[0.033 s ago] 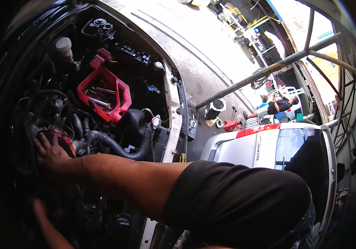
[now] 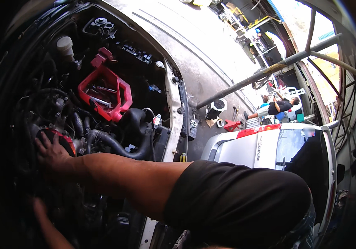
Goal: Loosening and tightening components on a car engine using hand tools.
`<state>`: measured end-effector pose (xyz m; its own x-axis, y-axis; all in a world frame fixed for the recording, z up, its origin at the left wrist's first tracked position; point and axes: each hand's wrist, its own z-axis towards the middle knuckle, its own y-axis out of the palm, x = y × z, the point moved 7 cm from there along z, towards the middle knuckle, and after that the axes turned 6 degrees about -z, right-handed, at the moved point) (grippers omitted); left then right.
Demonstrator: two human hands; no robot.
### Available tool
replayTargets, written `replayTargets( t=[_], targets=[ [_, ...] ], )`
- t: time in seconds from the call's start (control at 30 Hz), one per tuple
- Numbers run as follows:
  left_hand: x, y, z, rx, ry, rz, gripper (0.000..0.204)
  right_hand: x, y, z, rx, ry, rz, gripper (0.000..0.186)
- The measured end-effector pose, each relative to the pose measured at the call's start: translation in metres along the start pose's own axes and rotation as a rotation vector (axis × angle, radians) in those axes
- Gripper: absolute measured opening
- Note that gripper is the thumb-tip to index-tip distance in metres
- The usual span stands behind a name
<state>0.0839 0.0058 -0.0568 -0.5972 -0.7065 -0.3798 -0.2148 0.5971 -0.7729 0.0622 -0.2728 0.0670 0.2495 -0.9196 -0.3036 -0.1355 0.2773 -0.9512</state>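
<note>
Inside the open engine bay, my right hand lies with spread fingers on a round red-and-black part; what kind of part it is I cannot make out. My bare right forearm stretches across the bay from a black sleeve. Lower down, in deep shade, is my left hand, its fingers hidden in the dark among engine parts. Dark hoses run close to my right wrist. Beyond them sits a red angular tray-like frame with several metal tools in it, among them a spanner.
A capped filler neck, a white reservoir and a fuse block stand in the bay. The pale body edge borders it. Outside are a silver car, a slanting metal pole and a seated person.
</note>
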Motion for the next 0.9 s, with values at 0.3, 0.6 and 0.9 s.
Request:
replayTargets(
  t=[0.3,0.6,0.9],
  targets=[
    [-0.058,0.047,-0.042,-0.369,-0.256,-0.258,0.06,-0.033,0.005,0.015,0.003,-0.043,0.004,0.067],
    [0.005,-0.005,-0.007,-0.47,-0.301,-0.594,0.051,0.008,0.022,0.009,0.002,0.021,-0.279,0.088],
    [0.017,-0.052,-0.025,-0.353,-0.136,-0.539,0.042,-0.011,0.002,0.009,-0.067,0.073,-0.221,0.097]
  ],
)
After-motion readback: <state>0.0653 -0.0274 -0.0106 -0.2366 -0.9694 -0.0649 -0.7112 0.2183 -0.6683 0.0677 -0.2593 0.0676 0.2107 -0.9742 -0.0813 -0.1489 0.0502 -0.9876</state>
